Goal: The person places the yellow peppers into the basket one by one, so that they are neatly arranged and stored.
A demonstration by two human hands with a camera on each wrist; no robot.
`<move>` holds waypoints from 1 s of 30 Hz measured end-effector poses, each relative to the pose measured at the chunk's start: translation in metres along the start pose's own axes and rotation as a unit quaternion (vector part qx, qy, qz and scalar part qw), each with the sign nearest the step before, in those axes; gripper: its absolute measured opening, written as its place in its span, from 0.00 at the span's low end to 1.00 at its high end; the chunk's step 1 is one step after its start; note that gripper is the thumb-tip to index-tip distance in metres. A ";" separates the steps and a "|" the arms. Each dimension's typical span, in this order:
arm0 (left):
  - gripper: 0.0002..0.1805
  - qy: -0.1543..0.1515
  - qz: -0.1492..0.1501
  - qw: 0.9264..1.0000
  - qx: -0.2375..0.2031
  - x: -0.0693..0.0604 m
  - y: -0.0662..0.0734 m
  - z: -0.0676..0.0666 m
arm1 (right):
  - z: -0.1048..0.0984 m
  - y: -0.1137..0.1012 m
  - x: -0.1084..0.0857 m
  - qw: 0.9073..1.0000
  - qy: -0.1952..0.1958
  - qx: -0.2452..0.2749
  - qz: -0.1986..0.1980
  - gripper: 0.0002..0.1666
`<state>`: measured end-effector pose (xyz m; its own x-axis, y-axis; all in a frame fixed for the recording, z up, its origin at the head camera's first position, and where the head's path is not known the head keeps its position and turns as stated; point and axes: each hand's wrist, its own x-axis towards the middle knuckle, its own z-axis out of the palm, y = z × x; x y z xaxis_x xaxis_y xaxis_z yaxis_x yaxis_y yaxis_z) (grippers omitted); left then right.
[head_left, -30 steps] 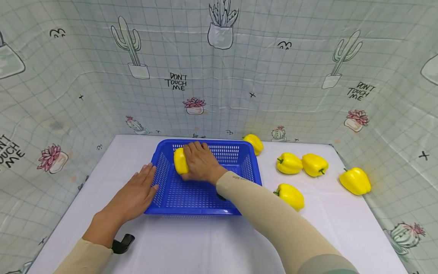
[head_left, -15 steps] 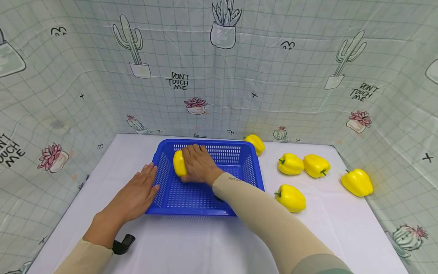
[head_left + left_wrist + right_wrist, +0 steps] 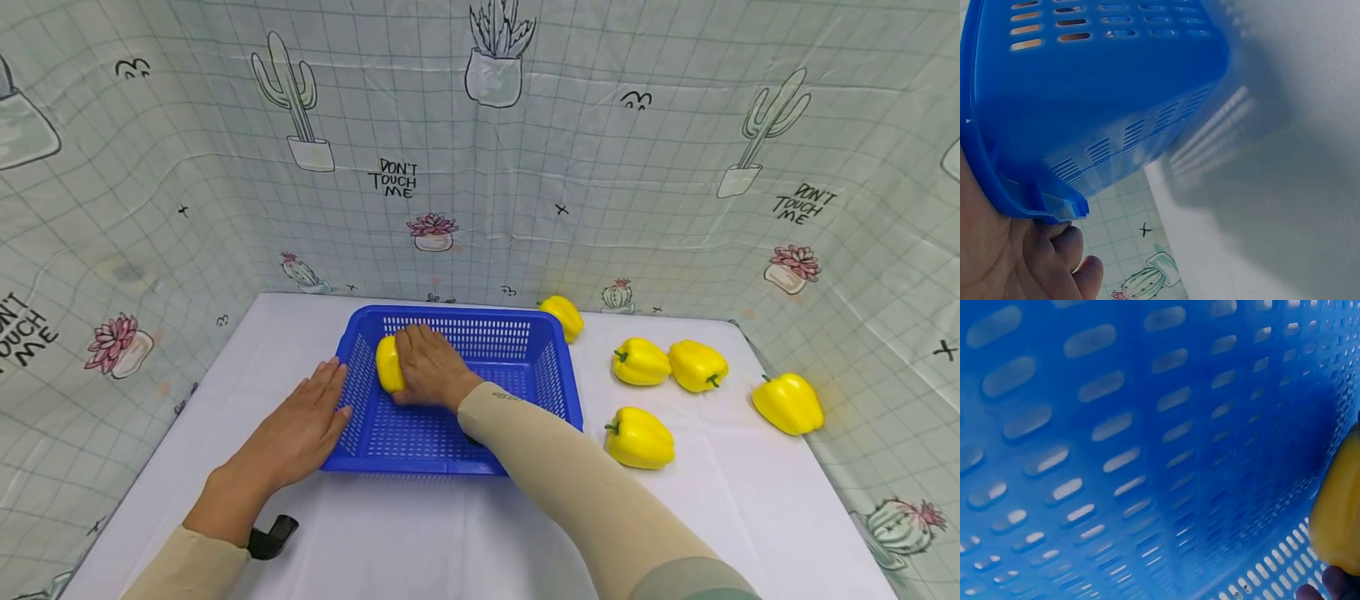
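A blue perforated plastic basket [image 3: 420, 465] stands on the white table. Inside it, near the left wall, my right hand [image 3: 429, 367] grips a yellow bell pepper [image 3: 387, 365] from the right side. In the right wrist view that bell pepper [image 3: 1338, 512] shows at the right edge, with fingertips below it and the slotted basket wall beside it. My left hand [image 3: 303, 425] lies with straight fingers against the basket's left rim. From the left wrist view, the palm and fingers [image 3: 1066, 250] touch the outside of the blue rim [image 3: 979, 150].
Right of the basket lie several more yellow bell peppers: one behind its back right corner [image 3: 562, 318], a touching pair [image 3: 642, 362], one nearer the front [image 3: 640, 438], and one far right [image 3: 787, 404]. A cactus-print cloth [image 3: 480, 208] hangs around the table's back and sides.
My right hand has moved slightly toward me and left inside the basket with the bell pepper. The left hand stays at the rim. The whole scene has shifted slightly right in view.
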<state>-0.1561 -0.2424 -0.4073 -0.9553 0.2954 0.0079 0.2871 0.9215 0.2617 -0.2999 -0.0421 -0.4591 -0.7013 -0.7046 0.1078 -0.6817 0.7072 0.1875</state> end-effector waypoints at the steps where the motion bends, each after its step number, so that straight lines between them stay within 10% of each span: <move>1: 0.36 -0.001 0.000 1.000 -0.001 0.000 0.000 0.000 | 0.000 0.000 0.000 1.000 -0.003 0.002 0.003 0.49; 18: 0.36 0.000 0.001 1.000 -0.003 -0.001 0.000 -0.001 | -0.002 -0.004 0.001 0.999 -0.039 0.015 0.011 0.61; 30: 0.37 -0.010 -0.009 1.000 -0.010 -0.001 0.003 0.000 | -0.044 0.029 -0.024 0.999 -0.029 -0.002 0.017 0.60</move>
<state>-0.1542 -0.2398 -0.4061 -0.9589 0.2833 -0.0165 0.2674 0.9215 0.2816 -0.2933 -0.0069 -0.4129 -0.7352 -0.6754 0.0580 -0.6562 0.7305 0.1891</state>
